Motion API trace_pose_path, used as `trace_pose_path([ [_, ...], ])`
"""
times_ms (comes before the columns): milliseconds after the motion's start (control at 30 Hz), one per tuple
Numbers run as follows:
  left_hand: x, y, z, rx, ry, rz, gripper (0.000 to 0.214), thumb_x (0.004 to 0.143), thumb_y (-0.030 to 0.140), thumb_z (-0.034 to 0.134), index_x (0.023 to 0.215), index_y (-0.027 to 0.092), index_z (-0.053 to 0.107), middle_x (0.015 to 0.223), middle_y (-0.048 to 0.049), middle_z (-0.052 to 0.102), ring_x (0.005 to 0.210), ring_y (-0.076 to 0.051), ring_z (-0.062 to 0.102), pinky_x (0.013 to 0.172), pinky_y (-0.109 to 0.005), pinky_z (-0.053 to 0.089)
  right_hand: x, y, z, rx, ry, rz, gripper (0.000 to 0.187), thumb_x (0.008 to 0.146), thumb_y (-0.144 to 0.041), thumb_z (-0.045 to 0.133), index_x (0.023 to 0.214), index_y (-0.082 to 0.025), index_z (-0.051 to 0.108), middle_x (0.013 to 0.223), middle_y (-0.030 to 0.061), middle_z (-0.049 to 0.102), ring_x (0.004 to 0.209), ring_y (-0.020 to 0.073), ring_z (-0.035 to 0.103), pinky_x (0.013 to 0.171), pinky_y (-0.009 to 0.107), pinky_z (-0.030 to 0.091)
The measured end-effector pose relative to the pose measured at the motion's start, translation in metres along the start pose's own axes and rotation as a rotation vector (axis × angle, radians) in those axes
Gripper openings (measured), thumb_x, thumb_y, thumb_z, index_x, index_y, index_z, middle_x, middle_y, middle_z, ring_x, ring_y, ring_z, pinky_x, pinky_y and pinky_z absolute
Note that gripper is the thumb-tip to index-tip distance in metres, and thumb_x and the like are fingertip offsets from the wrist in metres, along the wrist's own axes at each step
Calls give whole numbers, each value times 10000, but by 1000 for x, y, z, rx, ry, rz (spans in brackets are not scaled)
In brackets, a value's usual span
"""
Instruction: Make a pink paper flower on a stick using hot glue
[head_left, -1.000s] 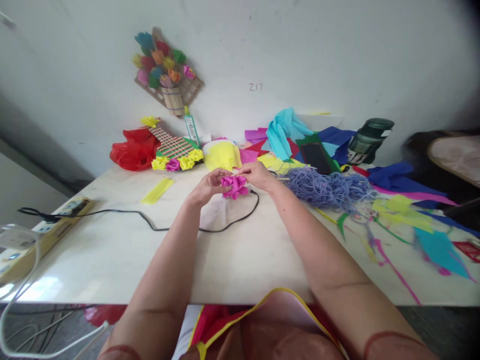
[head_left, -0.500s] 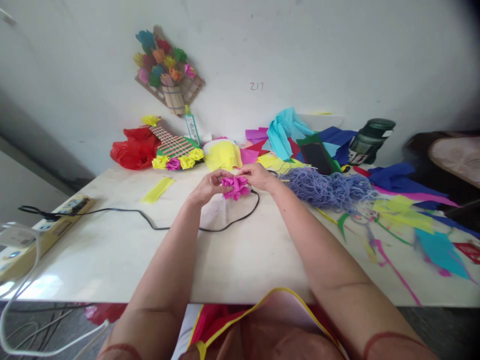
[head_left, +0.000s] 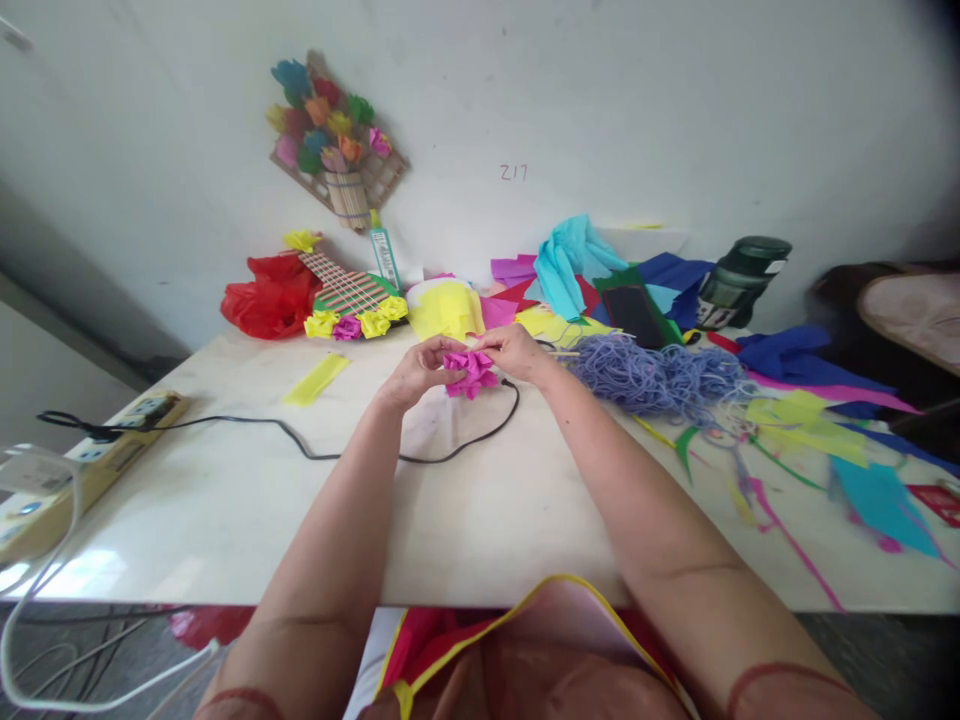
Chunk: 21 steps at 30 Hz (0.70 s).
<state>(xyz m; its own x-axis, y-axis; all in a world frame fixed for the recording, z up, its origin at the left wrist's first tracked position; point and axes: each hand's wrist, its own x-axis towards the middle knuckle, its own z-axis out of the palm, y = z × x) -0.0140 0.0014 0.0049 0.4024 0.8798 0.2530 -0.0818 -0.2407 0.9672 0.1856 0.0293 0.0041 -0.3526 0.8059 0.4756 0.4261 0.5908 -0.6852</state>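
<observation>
A magenta crepe-paper flower (head_left: pixel 472 376) with ruffled petals is raised just above the table, between my two hands. My left hand (head_left: pixel 421 372) pinches the flower's left side with thumb and fingers. From the right, my right hand (head_left: pixel 514 352) has its fingertips closed at the top edge of the same flower. A thin wooden stick (head_left: pixel 564 353) shows beyond my right hand; whether it joins the flower is hidden. Below the flower, a black cord (head_left: pixel 480 440) curves over the white table (head_left: pixel 480 530).
A yellow paper strip (head_left: pixel 316 380) lies left. The power strip (head_left: pixel 124 450) sits at the left edge. Along the wall are a flower-trimmed stick craft (head_left: pixel 346 285), a glue bottle (head_left: pixel 383 252) and a phone (head_left: pixel 631 312). Purple string (head_left: pixel 652 378), paper scraps and a dark bottle (head_left: pixel 742 282) are right.
Both hands stay in nearly the same place. My right fingers have shifted slightly at the flower's top, and the stick beyond my right hand shows a little differently.
</observation>
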Motion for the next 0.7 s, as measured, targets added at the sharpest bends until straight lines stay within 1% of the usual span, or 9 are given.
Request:
trace_pose_path([
  [67, 0, 0, 0, -15, 3, 1, 500, 504, 232, 902, 943, 148, 678, 768, -5, 672, 637, -105, 595, 620, -238, 494, 1, 1, 1, 32, 5, -1, 211, 740, -114, 627, 789, -211, 807, 809, 30, 777, 792, 185, 707, 814, 317, 531],
  [200, -1, 1, 2, -40, -1, -18, 518, 482, 197, 901, 942, 151, 666, 766, -4, 684, 636, -110, 611, 620, -239, 502, 0, -4, -1, 64, -6, 30, 172, 737, -126, 645, 753, -189, 804, 791, 40, 773, 774, 182, 706, 796, 306, 534],
  [400, -2, 4, 5, -52, -27, -69, 536, 488, 180, 889, 953, 151, 624, 730, 7, 694, 622, -115, 632, 635, -248, 510, -2, -12, -5, 28, -41, 84, 131, 709, -143, 677, 743, -157, 803, 737, 45, 763, 693, 169, 673, 727, 288, 515],
  [533, -2, 5, 6, -53, -9, -107, 561, 479, 171, 883, 958, 149, 591, 756, -12, 717, 633, -128, 651, 630, -250, 510, -2, -15, -6, 31, -62, 92, 131, 691, -130, 681, 738, -142, 803, 712, 48, 756, 663, 163, 660, 656, 260, 485],
  [633, -1, 6, 7, -43, 9, -131, 578, 456, 155, 884, 949, 147, 582, 771, -20, 724, 634, -133, 658, 628, -254, 514, -2, -16, -6, -31, -57, 88, 130, 692, -133, 683, 739, -145, 804, 700, 45, 749, 665, 161, 656, 621, 244, 465],
  [700, -1, 5, 8, -32, 28, -141, 568, 444, 153, 886, 928, 142, 588, 757, -15, 717, 627, -129, 653, 621, -249, 510, -2, -16, -5, -89, -37, 69, 124, 691, -132, 687, 726, -156, 804, 694, 38, 744, 669, 161, 654, 648, 251, 479],
])
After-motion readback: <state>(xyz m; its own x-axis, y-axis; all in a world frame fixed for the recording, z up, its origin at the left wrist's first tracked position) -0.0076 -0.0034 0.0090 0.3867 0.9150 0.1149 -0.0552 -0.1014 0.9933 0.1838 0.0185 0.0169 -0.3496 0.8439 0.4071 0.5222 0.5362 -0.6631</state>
